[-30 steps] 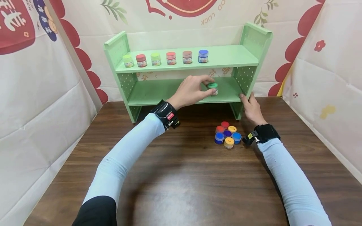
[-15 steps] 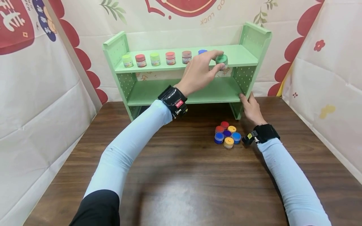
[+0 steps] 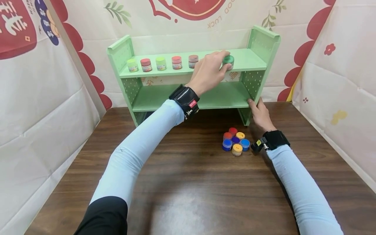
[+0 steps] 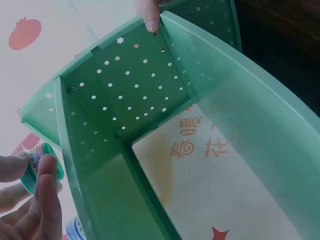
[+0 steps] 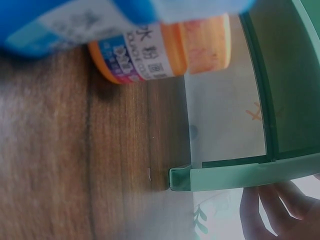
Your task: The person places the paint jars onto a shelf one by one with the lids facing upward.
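Note:
My left hand [image 3: 208, 71] pinches a paint jar with a green lid [image 3: 229, 62] between thumb and fingers, at the upper board of a light green two-tier shelf [image 3: 249, 58]. The left wrist view shows this green jar [image 4: 33, 161] just outside the shelf board's edge; whether it touches the board I cannot tell. Beside it is part of a blue-labelled jar [image 4: 75, 230], hidden behind my hand in the head view. My right hand [image 3: 261, 117] grips the shelf's right side panel, its fingers [image 5: 267, 212] against the outer face.
Several paint jars stand in a row on the upper board, among them a light green one [image 3: 132, 65] and a red one [image 3: 177, 62]. A cluster of jars, including a yellow one [image 3: 237, 149], stands on the wooden table [image 3: 182, 182]. Printed cloth [image 3: 337, 107] hangs around.
My left hand has lifted the green jar from the lower tier's height up to the upper board, moving slightly right, then slightly left. The right hand stays on the side panel.

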`<state>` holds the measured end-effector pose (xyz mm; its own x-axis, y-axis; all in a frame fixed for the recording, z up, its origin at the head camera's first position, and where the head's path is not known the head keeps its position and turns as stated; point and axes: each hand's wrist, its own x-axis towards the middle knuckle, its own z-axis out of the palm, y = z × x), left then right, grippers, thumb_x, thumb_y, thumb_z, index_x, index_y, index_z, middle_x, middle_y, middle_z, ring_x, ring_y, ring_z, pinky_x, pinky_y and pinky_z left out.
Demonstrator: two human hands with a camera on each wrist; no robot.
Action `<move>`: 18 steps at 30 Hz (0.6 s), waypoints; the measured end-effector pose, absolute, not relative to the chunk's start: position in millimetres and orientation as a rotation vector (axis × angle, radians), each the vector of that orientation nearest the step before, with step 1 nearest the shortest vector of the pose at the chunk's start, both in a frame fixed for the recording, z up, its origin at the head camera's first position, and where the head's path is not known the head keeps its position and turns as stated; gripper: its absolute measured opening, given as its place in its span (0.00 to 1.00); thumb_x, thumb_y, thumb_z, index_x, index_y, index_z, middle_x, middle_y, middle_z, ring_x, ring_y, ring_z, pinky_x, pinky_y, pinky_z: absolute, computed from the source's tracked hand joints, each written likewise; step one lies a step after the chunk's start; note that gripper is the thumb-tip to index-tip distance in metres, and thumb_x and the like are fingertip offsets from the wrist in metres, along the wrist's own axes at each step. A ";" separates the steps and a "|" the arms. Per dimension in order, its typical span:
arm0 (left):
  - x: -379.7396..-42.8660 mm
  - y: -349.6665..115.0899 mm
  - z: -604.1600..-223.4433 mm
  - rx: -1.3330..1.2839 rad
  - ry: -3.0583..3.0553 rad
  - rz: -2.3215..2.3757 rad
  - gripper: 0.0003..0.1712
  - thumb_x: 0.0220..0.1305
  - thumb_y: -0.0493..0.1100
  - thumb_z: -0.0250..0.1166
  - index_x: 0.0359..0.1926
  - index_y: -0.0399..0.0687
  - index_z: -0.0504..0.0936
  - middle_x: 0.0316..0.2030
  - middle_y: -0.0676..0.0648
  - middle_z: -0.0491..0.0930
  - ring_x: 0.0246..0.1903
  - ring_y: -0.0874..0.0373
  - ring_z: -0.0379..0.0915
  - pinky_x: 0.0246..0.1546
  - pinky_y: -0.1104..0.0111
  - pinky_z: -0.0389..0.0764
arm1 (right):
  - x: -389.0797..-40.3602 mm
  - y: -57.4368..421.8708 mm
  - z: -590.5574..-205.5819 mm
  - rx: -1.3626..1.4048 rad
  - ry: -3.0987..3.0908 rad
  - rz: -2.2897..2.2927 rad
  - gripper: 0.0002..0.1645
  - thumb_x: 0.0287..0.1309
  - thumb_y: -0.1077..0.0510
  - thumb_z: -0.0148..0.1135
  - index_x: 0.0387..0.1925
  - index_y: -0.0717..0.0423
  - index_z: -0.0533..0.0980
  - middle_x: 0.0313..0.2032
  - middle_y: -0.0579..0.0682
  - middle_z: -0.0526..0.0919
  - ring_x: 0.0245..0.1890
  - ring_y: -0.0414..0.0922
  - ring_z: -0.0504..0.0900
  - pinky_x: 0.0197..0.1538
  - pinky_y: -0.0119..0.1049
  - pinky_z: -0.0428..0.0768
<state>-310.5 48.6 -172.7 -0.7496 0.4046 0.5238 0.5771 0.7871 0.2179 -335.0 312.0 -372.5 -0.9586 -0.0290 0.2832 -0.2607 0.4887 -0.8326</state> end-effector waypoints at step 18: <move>-319.3 62.8 -162.6 -0.642 -2.591 -0.309 0.14 0.80 0.52 0.53 0.51 0.58 0.84 0.50 0.55 0.78 0.39 0.62 0.71 0.33 0.70 0.72 | -335.9 313.2 -373.6 0.255 -2.516 1.478 0.44 0.78 0.32 0.36 0.83 0.45 0.40 0.79 0.64 0.57 0.76 0.63 0.59 0.74 0.66 0.59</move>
<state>-319.3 62.8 -162.6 -0.7903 0.3871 0.4749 0.4878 0.8665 0.1055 -335.9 313.2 -373.6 -0.9625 -0.0413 0.2682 -0.2543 0.4818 -0.8386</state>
